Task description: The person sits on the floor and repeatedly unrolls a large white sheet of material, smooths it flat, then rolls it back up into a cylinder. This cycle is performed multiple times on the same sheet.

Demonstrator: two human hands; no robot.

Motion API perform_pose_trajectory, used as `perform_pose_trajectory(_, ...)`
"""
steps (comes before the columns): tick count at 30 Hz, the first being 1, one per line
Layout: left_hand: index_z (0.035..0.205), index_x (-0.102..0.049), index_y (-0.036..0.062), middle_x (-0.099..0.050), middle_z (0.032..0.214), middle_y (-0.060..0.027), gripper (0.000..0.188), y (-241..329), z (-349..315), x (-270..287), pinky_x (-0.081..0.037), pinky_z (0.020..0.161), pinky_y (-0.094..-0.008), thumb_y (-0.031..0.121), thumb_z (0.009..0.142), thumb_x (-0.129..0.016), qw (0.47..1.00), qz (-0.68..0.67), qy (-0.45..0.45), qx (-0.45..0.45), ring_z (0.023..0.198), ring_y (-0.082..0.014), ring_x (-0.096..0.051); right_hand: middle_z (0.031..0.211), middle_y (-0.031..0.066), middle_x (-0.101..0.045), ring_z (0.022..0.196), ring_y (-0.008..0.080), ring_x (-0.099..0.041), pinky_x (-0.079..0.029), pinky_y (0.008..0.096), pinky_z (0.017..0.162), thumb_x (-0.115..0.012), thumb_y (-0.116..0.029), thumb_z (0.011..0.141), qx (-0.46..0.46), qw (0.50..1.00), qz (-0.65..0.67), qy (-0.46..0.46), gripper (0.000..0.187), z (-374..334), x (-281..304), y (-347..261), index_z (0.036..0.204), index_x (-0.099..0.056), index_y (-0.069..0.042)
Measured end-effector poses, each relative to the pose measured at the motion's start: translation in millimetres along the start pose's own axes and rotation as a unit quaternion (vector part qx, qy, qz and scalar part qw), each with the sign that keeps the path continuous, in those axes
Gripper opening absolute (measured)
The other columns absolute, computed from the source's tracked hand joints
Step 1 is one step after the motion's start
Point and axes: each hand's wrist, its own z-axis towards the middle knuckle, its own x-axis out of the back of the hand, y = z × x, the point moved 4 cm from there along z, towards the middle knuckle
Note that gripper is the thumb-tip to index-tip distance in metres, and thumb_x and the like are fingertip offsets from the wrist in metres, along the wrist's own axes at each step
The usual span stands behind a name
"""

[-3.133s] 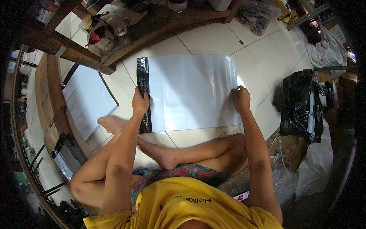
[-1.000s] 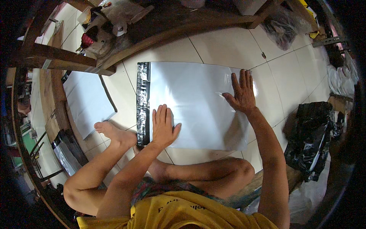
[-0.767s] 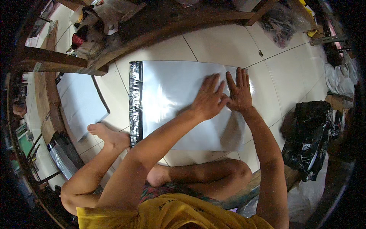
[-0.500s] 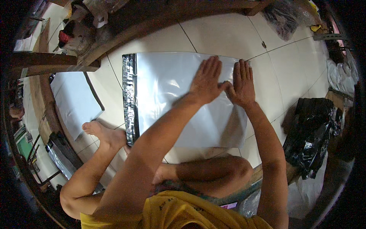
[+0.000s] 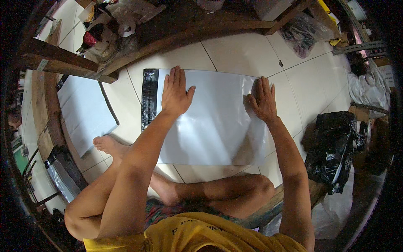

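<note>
A large white plastic mailing bag (image 5: 210, 130) lies flat on the tiled floor before me, a black printed strip running down its left side. My left hand (image 5: 176, 94) rests palm down on the bag's upper left, beside the strip, its fingertips at the far edge. Over at the upper right corner, my right hand (image 5: 262, 103) also presses flat, fingers stretched forward and thumb out to the left. Neither hand holds anything. Part of the bag's surface is hidden under my hands and left forearm.
A stack of similar white bags (image 5: 86, 109) lies at the left. Black plastic packaging (image 5: 333, 147) sits at the right, below a crumpled whitish bag (image 5: 369, 86). A wooden beam (image 5: 180, 38) spans the far side. My bare foot (image 5: 110, 146) is near the bag's left.
My left hand has slid left across the bag, from beside my right hand to near the black strip. My right hand stays at the upper right corner. The view has shifted slightly.
</note>
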Motion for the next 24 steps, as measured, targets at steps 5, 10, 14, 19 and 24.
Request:
perform_pose_trajectory(5, 0.149, -0.030, -0.0113, -0.026, 0.159, -0.0275, 0.072, 3, 4, -1, -0.013, 0.124, -0.0501, 0.040, 0.101, -0.045, 0.999, -0.018, 0.020, -0.023, 0.150, -0.0384, -0.021, 0.162, 0.0285, -0.017, 0.153, 0.0414, -0.010, -0.009, 0.0562, 0.123, -0.045, -0.056, 0.098, -0.029, 0.999, 0.006, 0.038, 0.090, 1, -4, 1, 0.153, -0.021, 0.011)
perform_pose_trajectory(10, 0.143, -0.040, -0.0104, -0.030, 0.155, -0.0312, 0.070, 52, 18, -23, -0.017, 0.122, -0.0563, 0.024, 0.086, -0.062, 0.993, -0.086, 0.084, -0.020, 0.147, -0.0466, -0.025, 0.162, 0.0288, -0.017, 0.152, 0.0433, -0.013, -0.011, 0.0583, 0.122, -0.048, -0.056, 0.096, -0.031, 0.999, 0.007, 0.027, 0.088, 1, -2, -7, 0.154, -0.024, 0.005)
perform_pose_trajectory(14, 0.140, -0.046, -0.0107, -0.043, 0.150, -0.0280, 0.065, 212, 28, -43, -0.017, 0.122, -0.0513, 0.036, 0.095, -0.053, 0.961, -0.213, 0.008, -0.176, 0.145, -0.0400, -0.033, 0.162, 0.0284, -0.018, 0.151, 0.0444, -0.015, -0.012, 0.0598, 0.121, -0.050, -0.054, 0.096, 0.004, 0.998, -0.056, 0.040, 0.084, 2, -19, 9, 0.155, -0.027, 0.001)
perform_pose_trajectory(19, 0.144, -0.041, -0.0095, -0.039, 0.153, -0.0265, 0.078, 175, 19, -36, -0.017, 0.122, -0.0509, 0.052, 0.097, -0.049, 0.974, -0.189, -0.016, -0.126, 0.146, -0.0374, -0.031, 0.160, 0.0284, -0.023, 0.150, 0.0462, -0.018, -0.014, 0.0621, 0.119, -0.049, -0.054, 0.096, 0.001, 0.997, 0.001, 0.081, 0.083, -2, -12, 3, 0.154, -0.028, 0.002)
perform_pose_trajectory(24, 0.146, -0.036, -0.0116, -0.032, 0.155, -0.0300, 0.078, 64, 5, -14, -0.016, 0.123, -0.0515, 0.043, 0.095, -0.059, 0.997, -0.073, 0.003, -0.012, 0.148, -0.0424, -0.026, 0.160, 0.0265, -0.025, 0.149, 0.0467, -0.019, -0.014, 0.0636, 0.118, -0.045, -0.056, 0.097, -0.022, 0.996, -0.020, 0.080, 0.082, -3, -14, 4, 0.154, -0.029, 0.002)
